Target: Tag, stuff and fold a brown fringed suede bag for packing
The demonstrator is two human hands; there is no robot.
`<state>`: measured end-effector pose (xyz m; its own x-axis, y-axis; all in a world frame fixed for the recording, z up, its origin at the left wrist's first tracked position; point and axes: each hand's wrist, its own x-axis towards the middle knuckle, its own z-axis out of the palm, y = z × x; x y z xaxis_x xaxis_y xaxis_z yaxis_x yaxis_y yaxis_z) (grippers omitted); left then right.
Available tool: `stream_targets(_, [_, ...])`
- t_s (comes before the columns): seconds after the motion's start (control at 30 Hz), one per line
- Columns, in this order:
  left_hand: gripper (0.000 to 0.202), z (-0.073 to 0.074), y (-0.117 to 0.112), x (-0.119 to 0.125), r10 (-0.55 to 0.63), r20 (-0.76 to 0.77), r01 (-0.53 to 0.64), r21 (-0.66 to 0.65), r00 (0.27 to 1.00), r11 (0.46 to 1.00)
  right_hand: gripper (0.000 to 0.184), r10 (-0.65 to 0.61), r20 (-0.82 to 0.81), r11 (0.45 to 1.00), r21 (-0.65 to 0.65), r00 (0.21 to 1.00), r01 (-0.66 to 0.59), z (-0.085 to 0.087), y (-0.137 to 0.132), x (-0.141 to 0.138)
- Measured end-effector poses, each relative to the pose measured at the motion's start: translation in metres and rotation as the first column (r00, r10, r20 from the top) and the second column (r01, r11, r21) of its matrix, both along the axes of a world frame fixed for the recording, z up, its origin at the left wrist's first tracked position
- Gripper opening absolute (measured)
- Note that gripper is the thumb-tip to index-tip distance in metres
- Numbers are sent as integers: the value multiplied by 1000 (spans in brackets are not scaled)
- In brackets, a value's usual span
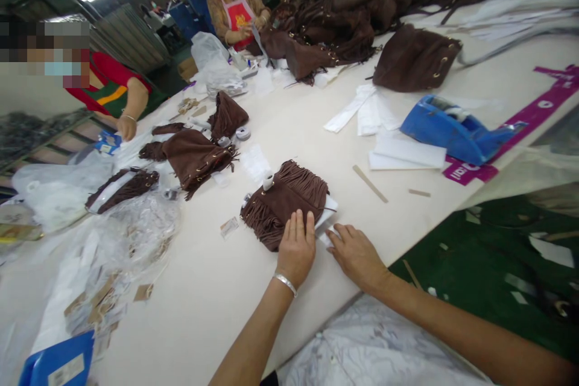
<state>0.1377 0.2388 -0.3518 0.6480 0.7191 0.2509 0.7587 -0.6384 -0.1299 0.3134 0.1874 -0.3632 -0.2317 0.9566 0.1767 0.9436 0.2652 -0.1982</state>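
A small brown suede fringed bag (pixel 283 199) lies on the white table (pixel 217 289) in front of me. My left hand (pixel 296 247), with a silver bracelet at the wrist, lies flat on the bag's near edge, fingers together and stretched out. My right hand (pixel 355 253) rests beside it, its fingertips touching the white paper (pixel 326 220) that sticks out from under the bag. A white tape roll (pixel 268 180) sits on top of the bag.
More brown fringed bags (pixel 194 157) lie to the left, with a big heap (pixel 353 6) at the far end. A blue tape dispenser (pixel 452 129), white paper sheets (pixel 407 154), a wooden stick (pixel 370 183) and clear plastic bags (pixel 131 229) are around. Two other people work at the far left.
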Motion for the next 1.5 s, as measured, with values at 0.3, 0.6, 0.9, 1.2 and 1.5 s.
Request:
stream_targets(0.3, [62,-2,-22,-15,41,-27,-41,16,999,999,32,53,-20,998,-35,998,-54,-3,-19,-37])
stream_targets(0.6, [60,-24,-41,-28,55,-8,-54,88,998,995,18,175,-332,979,-43,927,-200,5,-28,-19])
stream_targets(0.9, [59,-36,-39,-32,68,136,-81,93,988,992,24,-190,-648,975,-209,737,68,-3,57,30])
stream_targets(1.2, [36,-27,-36,-26,68,151,-73,26,986,997,18,-66,-526,993,-121,848,2,-14,83,26])
stream_targets(1.5, [26,-28,-34,-31,62,128,-63,8,990,998,15,-23,-498,991,-123,867,-44,-22,90,35])
